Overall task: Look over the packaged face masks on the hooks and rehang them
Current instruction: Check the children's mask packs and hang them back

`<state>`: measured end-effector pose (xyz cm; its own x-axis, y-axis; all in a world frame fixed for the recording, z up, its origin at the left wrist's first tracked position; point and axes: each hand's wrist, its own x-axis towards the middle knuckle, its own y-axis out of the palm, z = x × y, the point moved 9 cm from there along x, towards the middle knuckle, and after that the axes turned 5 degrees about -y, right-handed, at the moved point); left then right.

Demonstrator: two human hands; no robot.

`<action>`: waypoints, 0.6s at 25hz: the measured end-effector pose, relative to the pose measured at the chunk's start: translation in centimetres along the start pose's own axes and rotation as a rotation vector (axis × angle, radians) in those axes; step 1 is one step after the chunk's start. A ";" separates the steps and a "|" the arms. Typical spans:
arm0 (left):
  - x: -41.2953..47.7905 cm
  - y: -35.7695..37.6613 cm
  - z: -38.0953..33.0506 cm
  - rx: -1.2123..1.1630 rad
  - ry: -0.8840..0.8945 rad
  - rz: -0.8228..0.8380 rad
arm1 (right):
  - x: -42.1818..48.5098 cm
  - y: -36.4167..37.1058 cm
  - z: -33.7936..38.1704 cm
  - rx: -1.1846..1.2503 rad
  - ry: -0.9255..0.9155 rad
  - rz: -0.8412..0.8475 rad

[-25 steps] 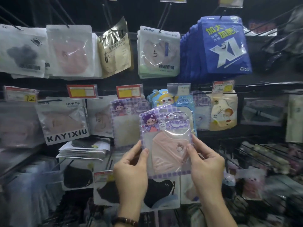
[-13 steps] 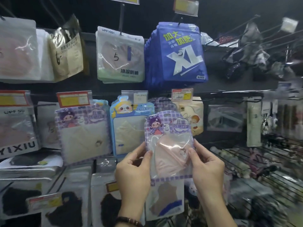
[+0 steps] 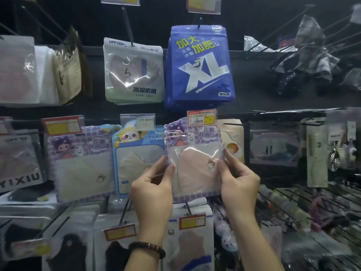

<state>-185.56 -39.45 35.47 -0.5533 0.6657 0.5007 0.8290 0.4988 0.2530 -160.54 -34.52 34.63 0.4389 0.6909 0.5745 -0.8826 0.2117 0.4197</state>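
A purple checked packet with a pink mask (image 3: 192, 161) and a cartoon girl on its header is held upright in front of the middle row of hooks. My left hand (image 3: 152, 189) pinches its left edge and my right hand (image 3: 239, 180) pinches its right edge. The packet's top sits just under a red and yellow price tag (image 3: 201, 117) at a hook's tip. A matching purple packet with a cream mask (image 3: 82, 163) hangs to the left, and a blue panda packet (image 3: 136, 159) hangs between them.
Above hang a white UPF100+ packet (image 3: 133, 71) and a stack of blue XL packets (image 3: 199, 65). Black mask packets (image 3: 68, 251) fill the lower row. Bare wire hooks (image 3: 293, 202) stick out at the lower right, and dark bagged items (image 3: 304, 61) hang upper right.
The pink mask packet has risen and shifted right, up to the price tag on the hook. Both hands went with it, and my view turned right.
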 end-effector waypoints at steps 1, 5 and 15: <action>0.1 0.5 -0.2 0.007 0.007 0.007 | 0.2 -0.2 0.0 0.006 -0.003 -0.009; 0.1 2.0 -0.7 0.055 0.061 0.007 | 1.3 -0.9 0.0 -0.002 -0.019 -0.015; 0.4 4.6 -0.7 0.556 0.170 0.086 | 2.8 -0.8 -0.5 -0.257 -0.051 0.044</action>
<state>-181.97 -37.29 37.46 -0.4273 0.6409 0.6377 0.6775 0.6940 -0.2435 -158.69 -32.35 35.54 0.4017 0.6690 0.6254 -0.9118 0.3555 0.2054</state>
